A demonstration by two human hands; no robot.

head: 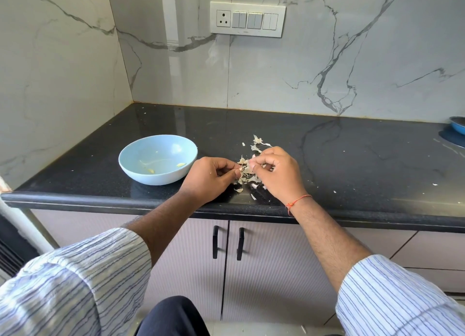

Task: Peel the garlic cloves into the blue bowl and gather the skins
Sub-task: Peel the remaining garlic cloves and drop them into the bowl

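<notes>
Nearest, black cabinet handles [227, 242]; on the black counter [352, 159], left hand [210, 177] and right hand [275, 173], fingers curled, pinching a garlic clove [247, 169] over loose skins [256, 147]; blue bowl [158, 159] left, holding peeled cloves [180, 164]; switch panel [247, 19] beyond.

- Left hand [210, 177]: fingers curled, fingertips pinched together, forearm bare below a rolled striped sleeve.
- Right hand [276, 172]: fingers curled, pinching, facing the left.
</notes>
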